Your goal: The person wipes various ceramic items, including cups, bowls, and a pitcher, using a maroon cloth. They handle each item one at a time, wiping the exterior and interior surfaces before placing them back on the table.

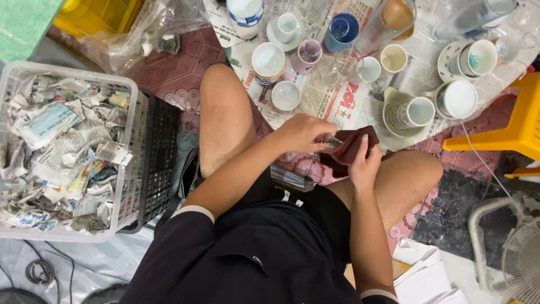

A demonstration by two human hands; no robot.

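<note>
A spread of newspaper [337,101] covers the patterned floor [174,79] ahead of the person's bare knees, and on it stand many cups and glasses: a white bowl-like cup [268,59], a small white cup [286,95], a pinkish cup [309,54], a blue cup [341,29], a tall clear glass [388,22] and a mug on a pale green saucer [410,114]. To the left sits a white plastic basket [126,84] heaped with crumpled newspaper, with a black crate [160,157] pressed against its side. A yellow stool [514,126] stands at the right, a white fan [520,264] at the lower right corner, and white paper [422,276] lies beside the right forearm.

Both forearms reach forward over the lap and meet between the knees. The left hand [301,134] curls around a small clear glass [331,142], mostly hidden by the fingers. The right hand [364,163] is closed on a dark maroon cloth [351,147], thumb up, pressing it against the glass.

The cloth is bunched and folded, wrapped over one end of the glass; only a sliver of transparent rim shows between the hands.
</note>
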